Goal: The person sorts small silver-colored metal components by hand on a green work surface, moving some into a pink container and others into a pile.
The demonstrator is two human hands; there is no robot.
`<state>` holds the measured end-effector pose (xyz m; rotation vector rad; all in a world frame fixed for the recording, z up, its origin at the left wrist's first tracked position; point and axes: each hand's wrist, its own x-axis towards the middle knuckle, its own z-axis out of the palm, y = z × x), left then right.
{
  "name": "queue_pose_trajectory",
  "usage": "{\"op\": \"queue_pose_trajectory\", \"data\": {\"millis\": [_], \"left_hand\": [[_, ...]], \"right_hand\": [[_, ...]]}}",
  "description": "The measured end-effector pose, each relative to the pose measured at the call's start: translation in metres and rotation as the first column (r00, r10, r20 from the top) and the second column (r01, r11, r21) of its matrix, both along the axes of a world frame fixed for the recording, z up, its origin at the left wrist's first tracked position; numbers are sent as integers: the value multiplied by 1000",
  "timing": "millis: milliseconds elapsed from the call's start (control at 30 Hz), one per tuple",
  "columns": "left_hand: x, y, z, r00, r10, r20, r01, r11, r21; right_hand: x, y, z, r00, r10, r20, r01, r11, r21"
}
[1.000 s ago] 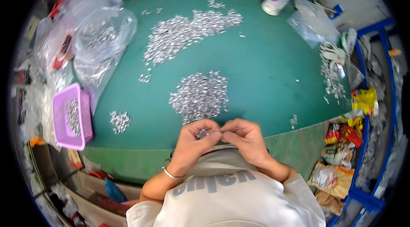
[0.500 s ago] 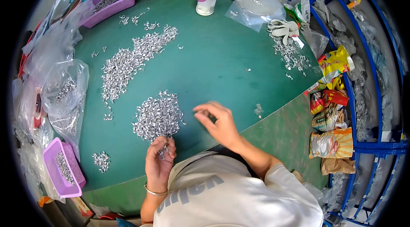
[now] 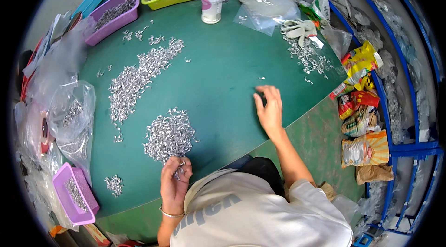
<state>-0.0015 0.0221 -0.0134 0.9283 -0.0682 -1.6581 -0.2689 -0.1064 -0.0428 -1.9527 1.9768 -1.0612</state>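
Note:
My left hand (image 3: 173,185) is at the table's near edge, palm turned up. Its fingers are curled round several small curved silvery metal pieces (image 3: 178,172). Right beyond it lies a heaped pile of the same pieces (image 3: 169,134). My right hand (image 3: 270,113) is over the right part of the green table (image 3: 218,103), thumb and fingers apart, with nothing seen in it. A single small metal piece (image 3: 261,78) lies just beyond its fingertips.
A long spread of pieces (image 3: 139,79) lies at the far left, a small cluster (image 3: 114,185) near left. Purple baskets (image 3: 74,196), a yellow-green tray (image 3: 174,0), a white bottle (image 3: 212,0), gloves (image 3: 298,29) and plastic bags (image 3: 69,121) line the edges. Blue shelving (image 3: 413,151) stands at right.
My right hand has moved right and away from the pile, toward the lone piece. My left hand stays by the pile with its pieces. The view has shifted slightly.

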Motion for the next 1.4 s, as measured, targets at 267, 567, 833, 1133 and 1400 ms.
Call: {"op": "queue_pose_trajectory", "data": {"millis": [267,567,833,1133,1400], "left_hand": [[0,2,3,992,-88,91,97,989,-110],[-3,0,-1,982,-123,140,142,981,-134],[-11,-5,3,978,-136,161,153,983,-101],[-13,-9,7,973,-166,158,182,979,-89],[-12,-8,3,977,-176,117,191,973,-127]], "right_hand": [[-33,-43,-19,981,-35,-189,12,993,-119],[-36,-45,-22,986,64,-156,-86,986,-140],[-39,-41,-22,992,-26,-126,12,993,-115],[-16,-27,-2,996,34,81,-25,993,-111],[-27,-23,-6,998,42,-37,-44,998,-54]]}}
